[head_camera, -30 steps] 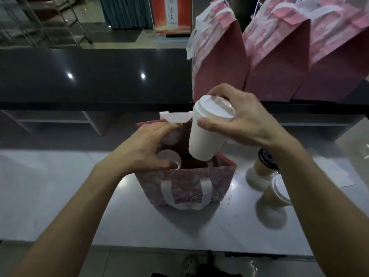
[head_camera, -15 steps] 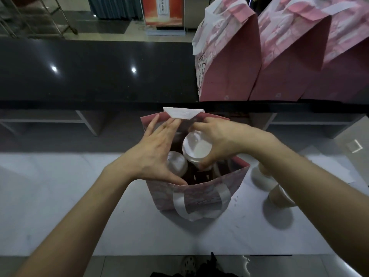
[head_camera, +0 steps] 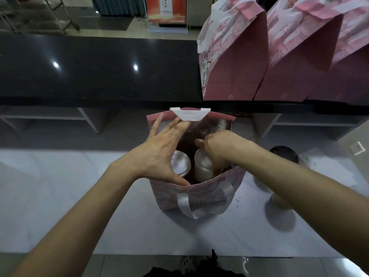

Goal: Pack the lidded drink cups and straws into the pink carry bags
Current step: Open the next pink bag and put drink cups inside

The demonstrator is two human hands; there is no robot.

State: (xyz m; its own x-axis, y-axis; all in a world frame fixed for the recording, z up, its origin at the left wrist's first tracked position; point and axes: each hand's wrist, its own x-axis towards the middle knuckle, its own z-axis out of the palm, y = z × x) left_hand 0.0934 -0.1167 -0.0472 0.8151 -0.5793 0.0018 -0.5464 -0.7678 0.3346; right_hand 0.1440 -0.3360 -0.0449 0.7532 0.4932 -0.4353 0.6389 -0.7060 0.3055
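The left hand (head_camera: 157, 154) is spread wide, fingers straight against the far wall and thumb on the near rim of the open pink paper carry bag (head_camera: 201, 194), holding its mouth apart. The right hand (head_camera: 217, 148) reaches into the bag, fingers curled around the white lidded paper cup (head_camera: 201, 166) standing low inside. A second white-lidded cup (head_camera: 180, 162) stands just beside it, to its left. The bag stands on the pale grey surface (head_camera: 79, 196). Three closed pink bags (head_camera: 235, 62) stand on the black counter ledge (head_camera: 99, 66) beyond. A dark-lidded cup (head_camera: 283, 153) stands to the right.
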